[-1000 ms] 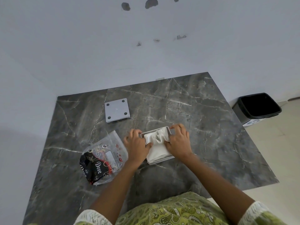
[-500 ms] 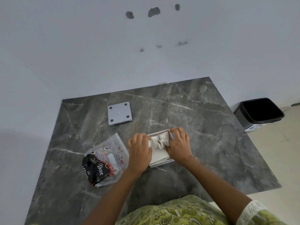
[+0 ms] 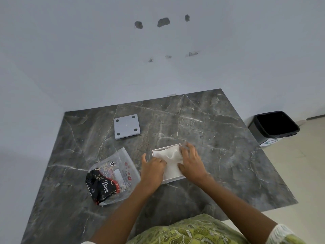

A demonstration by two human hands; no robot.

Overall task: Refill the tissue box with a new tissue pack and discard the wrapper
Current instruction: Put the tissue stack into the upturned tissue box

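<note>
- Two hands, left hand (image 3: 152,170) and right hand (image 3: 190,162), press flat on tissues (image 3: 169,162) inside tissue box (image 3: 174,180), mid-desk (image 3: 219,155).
- Press corners evenly before fitting lid (image 3: 127,126).
- Wrapper (image 3: 112,176) lies left, undiscarded.

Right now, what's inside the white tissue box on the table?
White tissues fill the open tissue box, their top crumpled. The left hand and right hand press on them, hiding the near part; below cannot be seen.
</note>
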